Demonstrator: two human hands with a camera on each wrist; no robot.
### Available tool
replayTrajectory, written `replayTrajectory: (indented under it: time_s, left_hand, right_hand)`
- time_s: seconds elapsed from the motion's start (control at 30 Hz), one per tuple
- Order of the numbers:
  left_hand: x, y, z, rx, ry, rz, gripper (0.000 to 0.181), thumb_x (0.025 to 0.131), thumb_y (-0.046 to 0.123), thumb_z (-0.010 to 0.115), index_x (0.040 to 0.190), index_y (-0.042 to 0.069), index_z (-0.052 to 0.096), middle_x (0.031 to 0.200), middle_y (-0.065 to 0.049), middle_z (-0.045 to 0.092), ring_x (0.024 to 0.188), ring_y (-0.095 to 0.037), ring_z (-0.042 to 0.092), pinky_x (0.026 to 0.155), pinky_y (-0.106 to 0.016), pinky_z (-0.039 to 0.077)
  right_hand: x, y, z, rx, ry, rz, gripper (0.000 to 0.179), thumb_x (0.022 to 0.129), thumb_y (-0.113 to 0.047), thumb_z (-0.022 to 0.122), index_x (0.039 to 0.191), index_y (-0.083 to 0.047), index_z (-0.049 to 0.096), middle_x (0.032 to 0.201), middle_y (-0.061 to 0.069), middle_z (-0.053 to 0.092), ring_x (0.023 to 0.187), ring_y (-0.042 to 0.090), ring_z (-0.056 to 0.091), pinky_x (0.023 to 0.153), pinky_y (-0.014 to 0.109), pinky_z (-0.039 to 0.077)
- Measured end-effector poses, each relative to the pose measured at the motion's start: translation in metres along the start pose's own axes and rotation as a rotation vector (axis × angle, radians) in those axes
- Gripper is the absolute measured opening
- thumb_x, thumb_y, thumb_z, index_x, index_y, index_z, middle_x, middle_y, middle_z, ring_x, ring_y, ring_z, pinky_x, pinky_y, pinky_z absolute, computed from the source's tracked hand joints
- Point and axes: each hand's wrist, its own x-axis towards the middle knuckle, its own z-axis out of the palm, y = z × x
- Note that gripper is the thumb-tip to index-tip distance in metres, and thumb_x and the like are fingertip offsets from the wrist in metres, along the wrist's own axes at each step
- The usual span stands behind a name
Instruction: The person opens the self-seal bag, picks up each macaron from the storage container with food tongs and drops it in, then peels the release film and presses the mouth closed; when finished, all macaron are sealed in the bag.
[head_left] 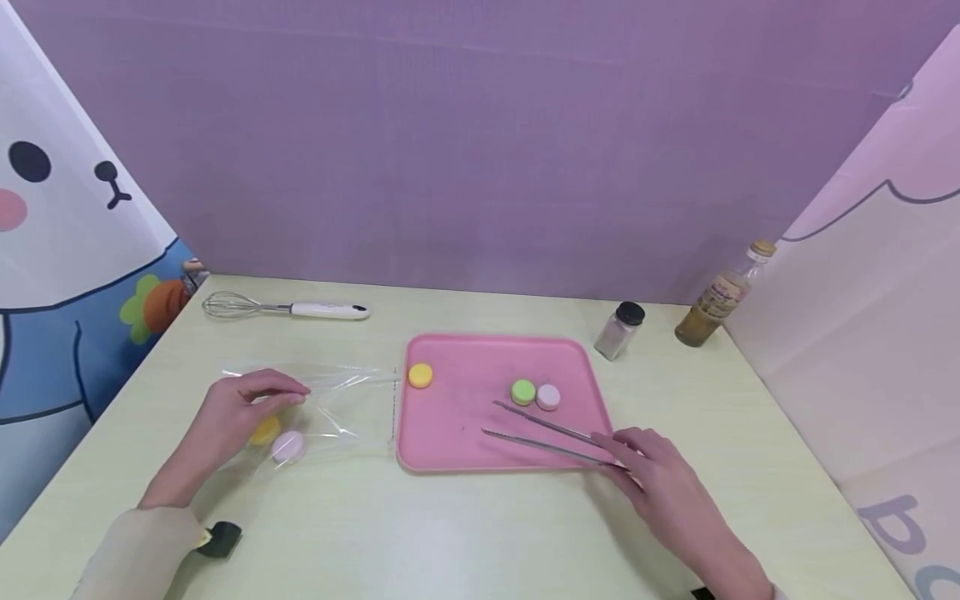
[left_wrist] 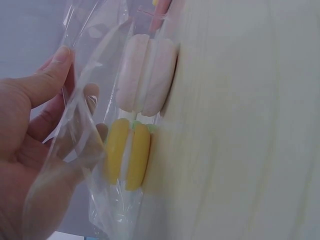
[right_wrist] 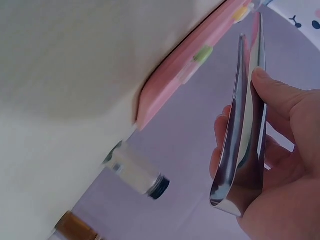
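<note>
At the left, my left hand (head_left: 243, 408) pinches the film of a clear plastic bag (head_left: 348, 408) between thumb and fingers. Inside the bag lie a yellow macaron (left_wrist: 127, 155) and a pale pink macaron (left_wrist: 145, 75); a bit of green shows behind them in the left wrist view. My right hand (head_left: 667, 492) holds metal tongs (right_wrist: 256, 135), whose tips are apart with nothing between them, over the pink tray (head_left: 457, 442). On the tray, a green macaron (head_left: 522, 392) and a pale lilac macaron (head_left: 548, 397) sit side by side just beyond the tips. Another yellow macaron (head_left: 420, 376) lies near the tray's left edge.
A whisk (head_left: 300, 309) with a white handle lies at the back left. Behind the tray's right corner stands a small jar (head_left: 619, 331) with a black lid. Farther right is a corked bottle (head_left: 718, 302) of brown liquid. A purple backdrop (head_left: 480, 167) closes off the table's far edge.
</note>
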Motion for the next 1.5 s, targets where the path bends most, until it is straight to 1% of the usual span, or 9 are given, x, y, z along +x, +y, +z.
replayTrajectory:
  time_s: [0.1,0.2,0.3,0.4,0.6,0.73,0.87,1.07,1.5]
  left_hand:
    - [0.0,0.0,0.0,-0.001,0.002,0.008,0.013,0.093,0.011,0.075,0.102,0.018,0.08,0.101,0.003,0.075,0.095,0.006,0.06,0.079,-0.01,0.044]
    - [0.0,0.0,0.001,-0.005,0.005,0.019,0.013,0.093,0.01,0.075,0.101,0.018,0.08,0.1,0.003,0.075,0.094,0.005,0.06,0.079,-0.01,0.045]
    - [0.001,0.0,0.001,-0.013,0.005,0.023,0.013,0.092,0.009,0.075,0.102,0.018,0.08,0.1,0.003,0.075,0.095,0.005,0.061,0.08,-0.01,0.045]
    - [0.0,0.0,0.0,-0.014,0.004,0.022,0.013,0.092,0.009,0.075,0.102,0.018,0.08,0.1,0.003,0.075,0.095,0.006,0.06,0.08,-0.01,0.045]
    - [0.0,0.0,0.0,-0.01,0.014,0.028,0.014,0.092,0.008,0.075,0.101,0.018,0.08,0.099,0.003,0.074,0.094,0.006,0.06,0.078,-0.01,0.045]
    - [0.0,-0.001,-0.001,-0.01,0.018,0.037,0.014,0.092,0.008,0.075,0.101,0.018,0.08,0.099,0.003,0.075,0.094,0.006,0.06,0.078,-0.01,0.045]
    - [-0.001,-0.001,-0.001,-0.013,0.019,0.041,0.014,0.092,0.008,0.076,0.101,0.018,0.08,0.099,0.003,0.075,0.093,0.005,0.061,0.078,-0.01,0.044]
    - [0.0,-0.001,0.0,-0.013,0.017,0.04,0.014,0.092,0.008,0.076,0.101,0.017,0.08,0.098,0.003,0.075,0.094,0.006,0.061,0.079,-0.009,0.044]
    - [0.0,0.001,0.0,-0.016,0.004,0.019,0.013,0.093,0.01,0.075,0.102,0.017,0.08,0.1,0.002,0.075,0.095,0.005,0.06,0.079,-0.01,0.045]
  right_hand:
    - [-0.008,0.005,-0.003,0.002,0.029,-0.005,0.032,0.09,-0.026,0.077,0.119,-0.012,0.075,0.1,-0.003,0.066,0.086,0.012,0.057,0.076,0.027,0.047]
    - [-0.015,0.008,-0.006,-0.006,0.049,0.01,0.035,0.1,-0.04,0.063,0.119,-0.014,0.075,0.099,-0.005,0.064,0.084,0.011,0.055,0.077,0.023,0.043]
    - [-0.022,0.009,-0.009,-0.004,0.063,0.025,0.034,0.097,-0.038,0.068,0.119,-0.014,0.075,0.098,-0.004,0.064,0.083,0.011,0.055,0.075,0.022,0.044]
    - [-0.028,0.01,-0.013,-0.008,0.069,0.043,0.033,0.091,-0.029,0.076,0.119,-0.013,0.075,0.098,-0.004,0.064,0.084,0.011,0.055,0.074,0.022,0.045]
    - [-0.039,0.016,-0.021,-0.055,0.066,0.107,0.035,0.086,-0.023,0.08,0.119,-0.013,0.075,0.099,-0.003,0.064,0.085,0.013,0.056,0.072,0.024,0.047]
    - [-0.044,0.02,-0.025,-0.087,0.065,0.152,0.044,0.076,-0.011,0.086,0.118,-0.011,0.075,0.096,-0.002,0.063,0.081,0.014,0.056,0.069,0.024,0.047]
    - [-0.047,0.023,-0.025,-0.093,0.062,0.175,0.048,0.069,-0.005,0.088,0.115,-0.009,0.076,0.093,0.0,0.062,0.076,0.012,0.054,0.063,0.025,0.047]
    - [-0.049,0.029,-0.021,-0.087,0.048,0.205,0.046,0.07,-0.005,0.089,0.114,-0.007,0.076,0.09,0.001,0.062,0.073,0.011,0.052,0.058,0.03,0.049]
    - [-0.038,0.034,-0.013,-0.052,0.0,0.235,0.04,0.075,-0.008,0.088,0.113,-0.008,0.077,0.089,-0.003,0.06,0.071,0.007,0.049,0.056,0.027,0.045]
